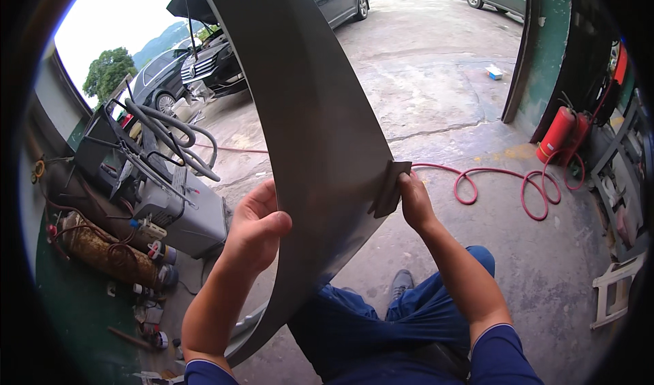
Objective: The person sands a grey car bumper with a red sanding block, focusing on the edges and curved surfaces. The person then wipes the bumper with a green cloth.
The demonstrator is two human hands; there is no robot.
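A long, curved dark grey car body panel [306,106] stands tilted before me, running from the top of the view down past my legs. At its left edge, my left hand [256,225] is closed, thumb on the near side and the other fingers partly hidden behind the rim. My right hand [417,201] pinches a folded dark sheet [390,191] that looks like sandpaper, pressed over the panel's right edge. The fingers behind that sheet are out of sight. The panel's lower end dips beside my blue-trousered legs.
A grey wheeled machine [187,204] with thick hoses stands left, beside a rusty gas cylinder [102,249]. A red hose [470,177] loops over the floor toward red fire extinguishers [557,134]. At right lies a white plastic frame [618,291]. Outside, a black car [211,65] has its bonnet raised.
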